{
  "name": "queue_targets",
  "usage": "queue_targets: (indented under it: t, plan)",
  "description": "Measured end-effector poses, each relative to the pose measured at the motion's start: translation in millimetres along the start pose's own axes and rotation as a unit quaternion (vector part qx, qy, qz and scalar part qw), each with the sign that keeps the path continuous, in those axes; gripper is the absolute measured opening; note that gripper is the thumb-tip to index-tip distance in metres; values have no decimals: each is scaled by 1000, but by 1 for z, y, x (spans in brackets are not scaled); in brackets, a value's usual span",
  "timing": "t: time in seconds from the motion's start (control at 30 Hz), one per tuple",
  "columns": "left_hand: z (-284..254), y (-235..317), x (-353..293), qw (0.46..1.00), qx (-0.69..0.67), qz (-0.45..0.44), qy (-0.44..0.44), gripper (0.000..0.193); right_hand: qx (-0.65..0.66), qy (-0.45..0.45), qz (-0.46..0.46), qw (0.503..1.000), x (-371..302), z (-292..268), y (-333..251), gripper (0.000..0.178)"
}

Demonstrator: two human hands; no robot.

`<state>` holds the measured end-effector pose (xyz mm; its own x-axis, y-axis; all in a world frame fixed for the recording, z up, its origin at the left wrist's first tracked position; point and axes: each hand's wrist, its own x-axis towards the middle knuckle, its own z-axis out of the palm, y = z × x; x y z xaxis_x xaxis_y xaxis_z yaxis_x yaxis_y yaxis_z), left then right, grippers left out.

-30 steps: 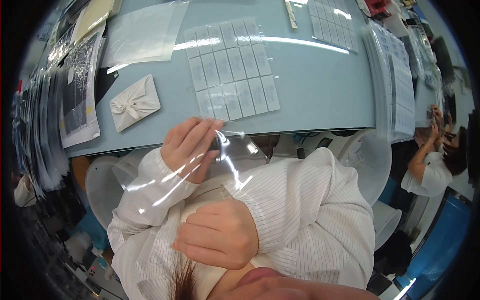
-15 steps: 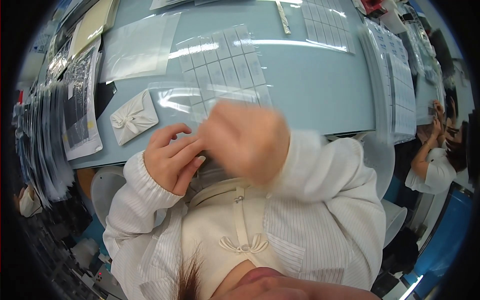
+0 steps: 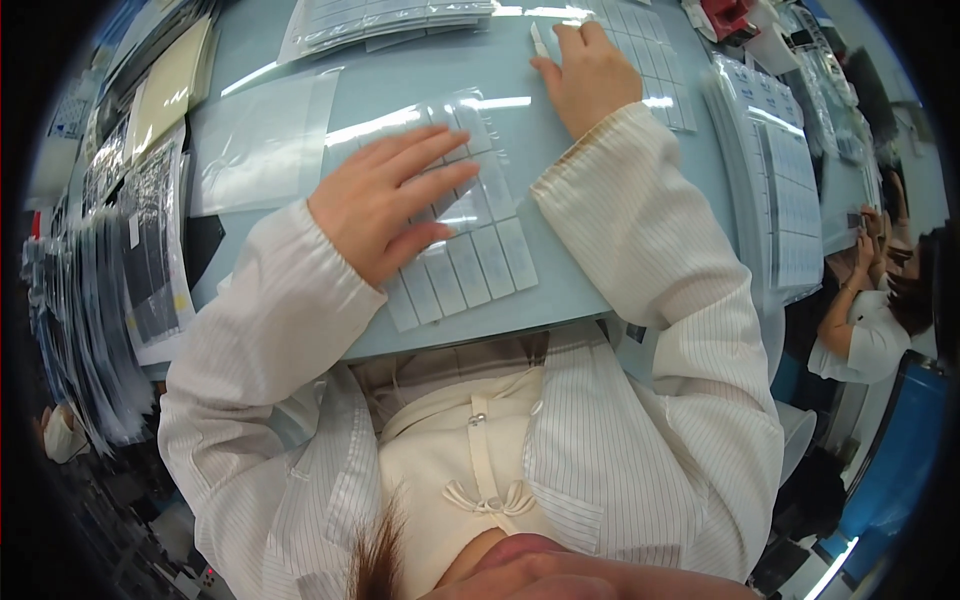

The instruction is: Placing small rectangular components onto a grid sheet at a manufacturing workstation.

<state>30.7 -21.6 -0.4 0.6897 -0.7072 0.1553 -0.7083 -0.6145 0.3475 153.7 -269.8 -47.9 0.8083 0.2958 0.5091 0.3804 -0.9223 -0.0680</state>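
Note:
My left hand (image 3: 395, 198) lies spread, palm down, over a clear sheet of pale rectangular labels (image 3: 482, 262) in a grid near the table's front edge. Its fingers are apart and nothing is gripped. Farther off to the right, my right hand (image 3: 597, 82) reaches over a thin, pale, pen-like tool (image 3: 538, 40). Thumb and forefinger are apart on either side of it, and the hand covers the tool's lower end. Beyond that hand lies another gridded label sheet (image 3: 655, 55).
A translucent plastic sheet (image 3: 262, 140) lies left of the labels. More gridded sheets (image 3: 390, 18) are stacked at the far edge, and a thick pile (image 3: 790, 190) stands at the right. Plastic sleeves (image 3: 85, 330) crowd the left. Another person (image 3: 860, 320) works at far right.
My hands, together near the front edge before, have parted. The left moved onto the label sheet, the right forward to the pen-like tool. My left sleeve now covers where the white knotted pouch lay.

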Motion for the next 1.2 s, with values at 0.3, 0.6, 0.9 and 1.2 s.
queue_targets:
  t: [0.3,0.6,0.9,1.2]
  plan:
    - [8,-28,17,993,96,-43,-44,75,-110,-134,-50,984,-6,-11,-11,13]
    - [6,-33,19,998,10,-57,-2,82,124,-126,-22,984,-45,-60,-62,13]
    - [11,-36,20,998,4,-54,16,80,141,-164,-30,976,-47,-58,-69,30]
    - [12,-36,20,999,21,-40,28,87,99,-168,-63,979,-47,-55,-68,31]
